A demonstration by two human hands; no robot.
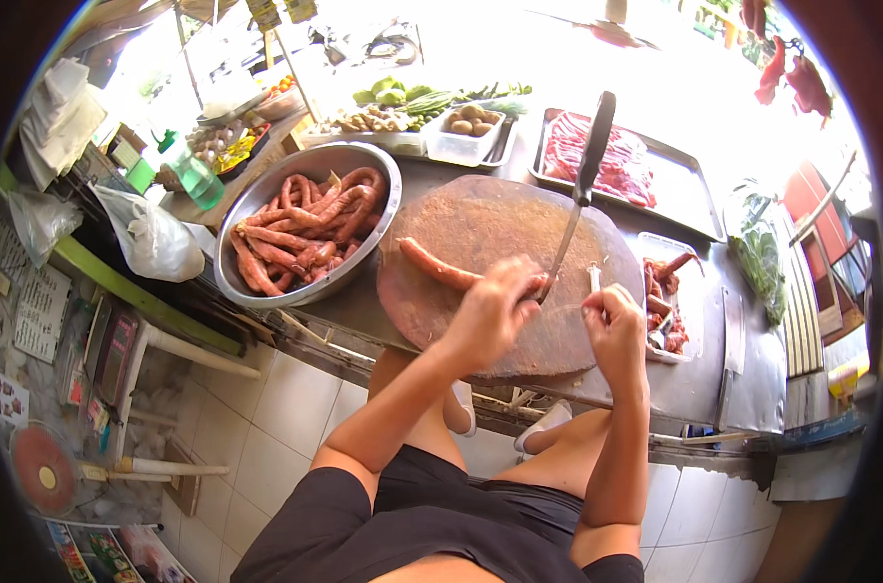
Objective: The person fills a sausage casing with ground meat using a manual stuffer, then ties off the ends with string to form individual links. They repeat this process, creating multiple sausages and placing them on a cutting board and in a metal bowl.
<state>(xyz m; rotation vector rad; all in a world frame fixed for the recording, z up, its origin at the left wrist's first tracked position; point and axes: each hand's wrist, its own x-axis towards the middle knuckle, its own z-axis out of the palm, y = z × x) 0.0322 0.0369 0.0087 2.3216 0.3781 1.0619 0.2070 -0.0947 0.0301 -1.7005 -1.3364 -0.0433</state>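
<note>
Glare washes out the background beyond the desk, and the dark fisheye rim crops the red meat hanging at the upper right. The palm side of the left hand is out of sight, and that hand covers a stretch of the sausage; whether the tip of the knife touches the chopping board is hard to make out. The sausages in the bowl overlap too much to count, and the pieces in the plastic tray are likewise tangled. Countable are one bowl, one round board, one black-handled knife, one sausage on the board, one slab of raw meat in a metal tray, one white box of brown round produce, one green-tinted bottle and one bundle of greens in clear plastic. The sausage lies on the board under the left hand, whose fingers are closed around it near one end; the longer part reaches out left toward the bowl, and the short end shows just beside the blade. The right hand, well apart from the sausage, has its fingers curled together beside a small white piece; whether it pinches this piece cannot be told.
</note>
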